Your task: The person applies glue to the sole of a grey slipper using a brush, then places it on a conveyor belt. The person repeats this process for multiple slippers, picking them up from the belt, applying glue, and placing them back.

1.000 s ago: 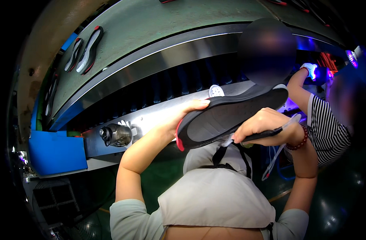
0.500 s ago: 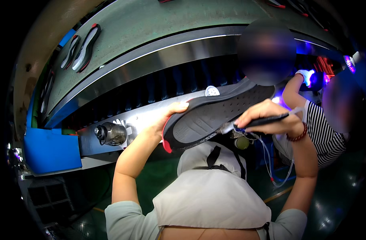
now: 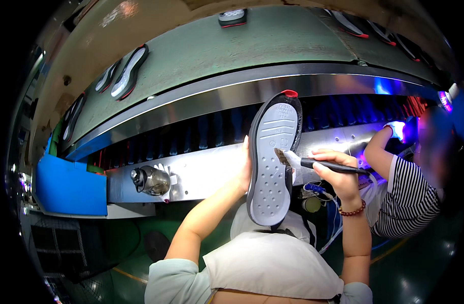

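Note:
A shoe sole (image 3: 273, 164) with a black rim, pale grey inner face and red heel tip stands nearly upright in front of me, heel end up. My left hand (image 3: 243, 164) grips its left side; most of those fingers are hidden behind it. In my right hand (image 3: 339, 175) is a brush (image 3: 320, 164) with a black handle, a whitish lower part and brown bristles. The bristles touch or hover just over the middle of the sole's inner face; I cannot tell which.
Beyond a metal edge runs a green conveyor belt (image 3: 191, 61) with several soles (image 3: 130, 72) on it. A clear dark-lidded bottle (image 3: 154, 181) stands on the metal shelf (image 3: 201, 175), beside a blue panel (image 3: 64, 190). At right sits a co-worker in a striped shirt (image 3: 406, 202), one gloved hand (image 3: 395, 130) under purple light.
The sole has turned from lying slantwise to nearly upright, its red heel end swinging from lower left to the top. The brush has moved from the rim onto the inner face.

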Demonstrator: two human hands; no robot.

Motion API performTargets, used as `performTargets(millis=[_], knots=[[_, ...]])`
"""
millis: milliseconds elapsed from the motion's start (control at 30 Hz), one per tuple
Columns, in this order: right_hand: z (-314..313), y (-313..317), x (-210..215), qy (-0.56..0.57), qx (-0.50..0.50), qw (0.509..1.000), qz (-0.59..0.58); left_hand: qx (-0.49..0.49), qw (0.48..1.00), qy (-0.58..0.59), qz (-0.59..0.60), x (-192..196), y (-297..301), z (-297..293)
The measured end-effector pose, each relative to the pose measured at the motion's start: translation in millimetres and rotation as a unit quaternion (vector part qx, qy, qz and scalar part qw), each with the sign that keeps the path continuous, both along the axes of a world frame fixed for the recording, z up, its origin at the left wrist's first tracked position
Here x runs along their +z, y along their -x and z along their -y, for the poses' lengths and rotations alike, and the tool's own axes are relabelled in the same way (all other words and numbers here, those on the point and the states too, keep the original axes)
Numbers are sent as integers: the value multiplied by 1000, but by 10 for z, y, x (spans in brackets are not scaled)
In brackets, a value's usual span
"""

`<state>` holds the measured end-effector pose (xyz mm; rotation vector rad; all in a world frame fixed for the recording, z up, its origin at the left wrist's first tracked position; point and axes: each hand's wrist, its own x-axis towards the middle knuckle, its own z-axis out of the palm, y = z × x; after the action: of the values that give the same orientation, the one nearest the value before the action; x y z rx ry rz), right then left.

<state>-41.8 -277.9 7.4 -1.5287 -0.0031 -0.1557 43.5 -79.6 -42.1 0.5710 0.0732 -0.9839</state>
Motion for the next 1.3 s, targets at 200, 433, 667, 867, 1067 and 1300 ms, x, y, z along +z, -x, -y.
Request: performTargets(millis=[200, 433, 667, 867, 1067, 1300], knots=[[-55, -291, -109, -56, -95, 993, 47, -69, 996, 44, 32, -14, 160, 170], [-437, -143, -32, 313, -93, 896, 300, 95, 992, -79, 16, 23, 145, 239], [-193, 236, 67, 193, 144, 950, 197, 13, 996, 10, 82, 97, 8, -62], [-105, -306, 258, 123, -44, 974, 187, -13, 989, 148, 6, 160, 161, 189], [-66, -84, 253, 11, 196, 968, 158, 77, 994, 65, 48, 359, 162, 238], [-51, -95, 232, 41, 225, 955, 190, 117, 968, 100, 198, 337, -62, 183]])
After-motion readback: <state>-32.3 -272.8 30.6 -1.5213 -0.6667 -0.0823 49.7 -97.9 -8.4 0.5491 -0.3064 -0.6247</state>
